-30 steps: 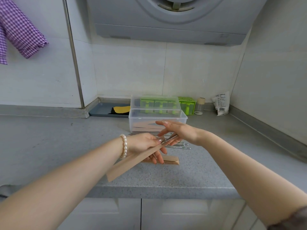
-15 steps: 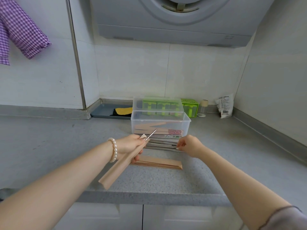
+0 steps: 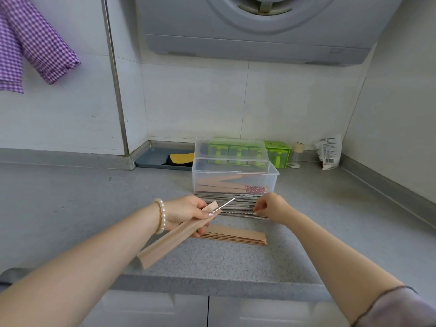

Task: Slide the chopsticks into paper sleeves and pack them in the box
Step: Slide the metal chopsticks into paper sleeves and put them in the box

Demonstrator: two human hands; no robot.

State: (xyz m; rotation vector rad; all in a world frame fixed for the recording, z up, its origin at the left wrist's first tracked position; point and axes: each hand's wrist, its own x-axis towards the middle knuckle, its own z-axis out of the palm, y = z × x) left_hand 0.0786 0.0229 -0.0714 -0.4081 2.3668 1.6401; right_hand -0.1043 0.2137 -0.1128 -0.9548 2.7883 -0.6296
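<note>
Two hands over grey table [image 3: 70, 208], range hood above, purple checked cloth [image 3: 35, 43] hanging top left. Clear plastic box [image 3: 234, 182] at back of table, lid off, already holding a few filled brown sleeves, one with a red patterned end; second clear box [image 3: 231, 149] with green compartments stacked behind it. Stack of empty paper sleeves [image 3: 236, 236] flat on table near front edge. Row of loose metal chopsticks [image 3: 236, 206] lying side by side just in front of box. Left hand [image 3: 186, 214] gripping a brown paper sleeve [image 3: 174, 239] near its open mouth, sleeve angled down toward table edge, one thin metal chopstick [image 3: 226, 204] poking out of the mouth, so half-loaded. Right hand [image 3: 271, 207] down on right end of loose row, fingertips pinching at a chopstick there; cannot tell if lifted free yet. Likely step: fetching second stick for same sleeve. Chopsticks stiff, thin, smooth, probably slippery and prone to rolling, best pinched near one end and fed tip-first. Sleeve light, flimsy, creases easily; better held beside the mouth with light pressure, keeping the opening from collapsing. Pearl bracelet [image 3: 161, 215] on left wrist.
</note>
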